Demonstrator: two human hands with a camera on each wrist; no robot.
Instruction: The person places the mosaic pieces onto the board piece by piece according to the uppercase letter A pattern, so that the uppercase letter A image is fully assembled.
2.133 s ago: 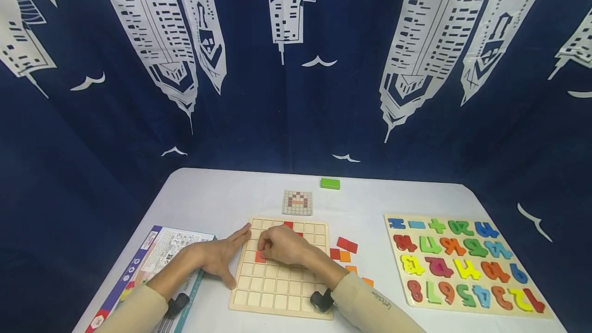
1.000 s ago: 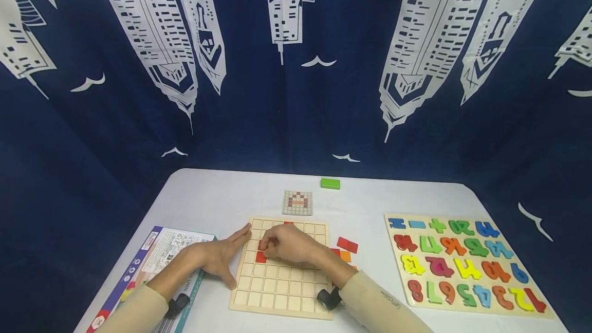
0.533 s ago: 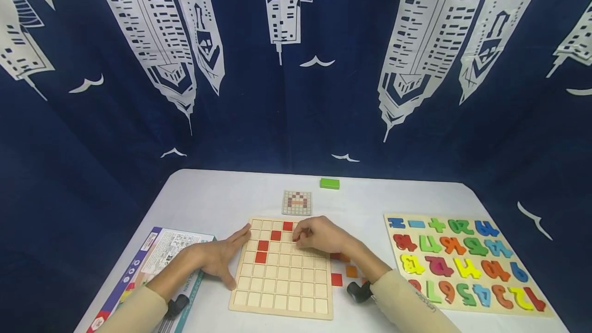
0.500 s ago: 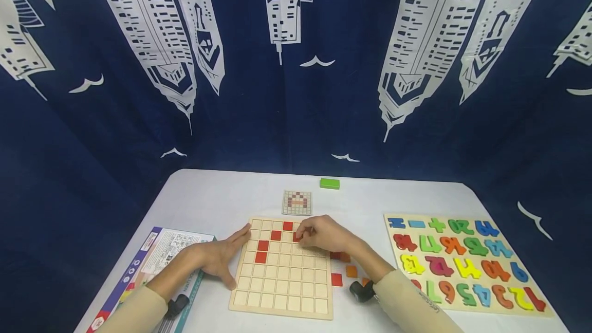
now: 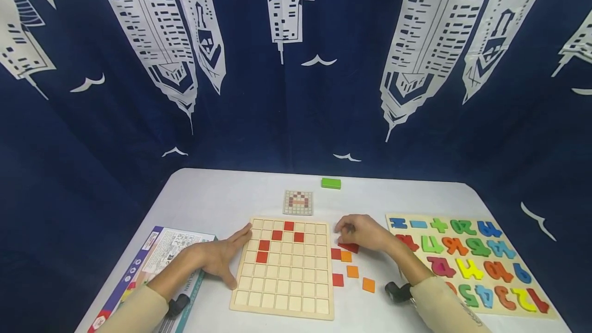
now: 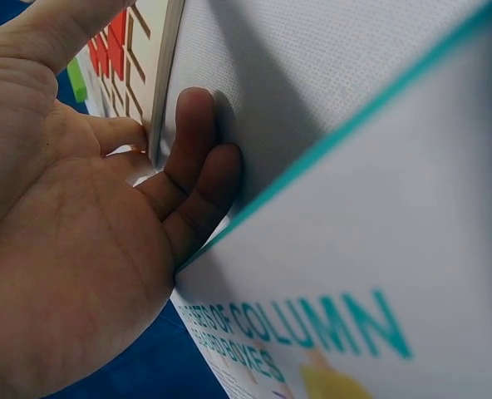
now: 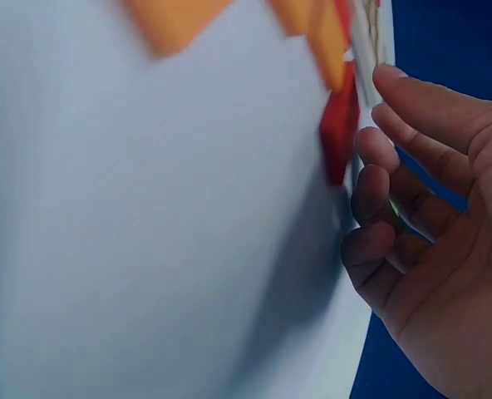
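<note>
A wooden grid board (image 5: 287, 292) lies on the table with several red square tiles (image 5: 261, 257) set in its cells. My left hand (image 5: 217, 258) rests against the board's left edge, thumb and fingers spread. In the left wrist view its palm (image 6: 71, 208) shows with nothing in it. My right hand (image 5: 363, 231) hovers just right of the board, over loose red tiles (image 5: 350, 247) that it partly covers. The right wrist view shows the right hand's fingers (image 7: 371, 245) loosely bent and holding nothing, close to a red tile (image 7: 339, 133).
Loose orange tiles (image 5: 353, 272) and another red tile (image 5: 338, 280) lie right of the board. Behind it are a small pattern card (image 5: 298, 203) and a green block (image 5: 331, 183). A number puzzle board (image 5: 411, 292) stands right; a printed box (image 5: 159, 251) lies under the left forearm.
My right hand has moved from the board's left cells to a red tile in its upper right part, then off the board to the loose tiles. The left hand has stayed put.
</note>
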